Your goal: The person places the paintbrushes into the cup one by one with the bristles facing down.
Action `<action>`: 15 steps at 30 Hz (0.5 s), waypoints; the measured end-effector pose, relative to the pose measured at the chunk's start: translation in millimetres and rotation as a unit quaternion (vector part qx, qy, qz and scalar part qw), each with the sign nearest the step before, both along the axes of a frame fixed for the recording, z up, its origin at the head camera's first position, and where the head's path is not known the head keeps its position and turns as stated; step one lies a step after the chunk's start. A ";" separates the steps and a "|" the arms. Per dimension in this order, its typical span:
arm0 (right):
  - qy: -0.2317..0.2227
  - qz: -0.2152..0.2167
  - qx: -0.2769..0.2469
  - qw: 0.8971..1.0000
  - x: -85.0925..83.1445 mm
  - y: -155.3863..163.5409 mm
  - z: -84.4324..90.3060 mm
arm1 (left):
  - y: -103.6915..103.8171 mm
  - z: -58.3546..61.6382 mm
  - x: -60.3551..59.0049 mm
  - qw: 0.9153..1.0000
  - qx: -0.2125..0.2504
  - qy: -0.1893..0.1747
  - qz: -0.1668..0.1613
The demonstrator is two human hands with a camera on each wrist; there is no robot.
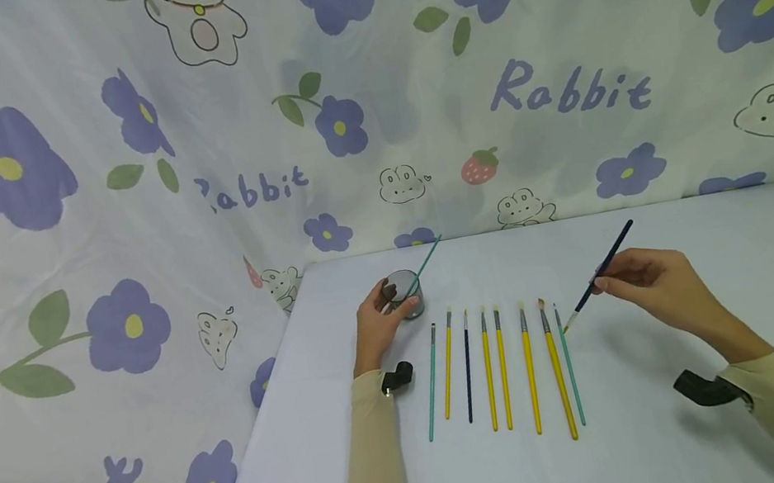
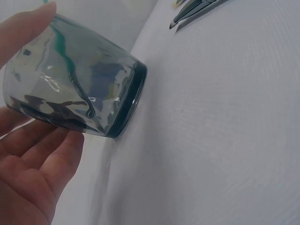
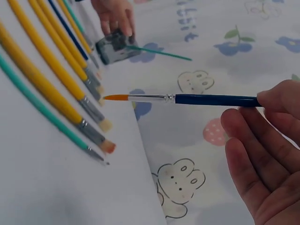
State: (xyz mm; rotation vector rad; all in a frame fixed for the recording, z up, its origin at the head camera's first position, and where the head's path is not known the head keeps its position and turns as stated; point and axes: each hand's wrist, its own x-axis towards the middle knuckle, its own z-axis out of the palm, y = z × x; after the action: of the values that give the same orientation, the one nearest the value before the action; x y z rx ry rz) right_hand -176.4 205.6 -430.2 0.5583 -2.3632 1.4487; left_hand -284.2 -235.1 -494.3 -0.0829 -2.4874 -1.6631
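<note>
Brush (image 3: pixel 187 99) tip orange, likely paint

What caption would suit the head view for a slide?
Left hand grips a glass holding a teal brush; right hand pinches a blue brush above eight laid-out brushes.

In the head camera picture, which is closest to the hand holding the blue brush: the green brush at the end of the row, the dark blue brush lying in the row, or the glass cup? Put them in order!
From the right hand:
1. Green brush, nearest end of the row, just left of the hand.
2. Dark blue brush, further left in the row.
3. Glass cup, farthest, held by the left hand.
</note>
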 end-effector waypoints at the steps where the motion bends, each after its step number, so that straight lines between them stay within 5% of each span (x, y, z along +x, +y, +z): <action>1: -0.007 -0.002 -0.009 1.000 -1.2 -1.2 0.3 | 0.2 0.3 0.1 1.000 0.001 0.000 0.000; 15: -0.060 0.000 -0.120 0.991 -27.3 -30.1 8.6 | 0.5 0.9 1.0 1.000 -0.001 -0.003 0.003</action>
State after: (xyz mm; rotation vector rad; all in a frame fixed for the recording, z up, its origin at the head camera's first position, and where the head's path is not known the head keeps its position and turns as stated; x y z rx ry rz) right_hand -203.7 175.5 -421.5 0.4196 -2.2280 1.7812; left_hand -283.1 -234.6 -493.4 -0.0707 -2.4925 -1.6607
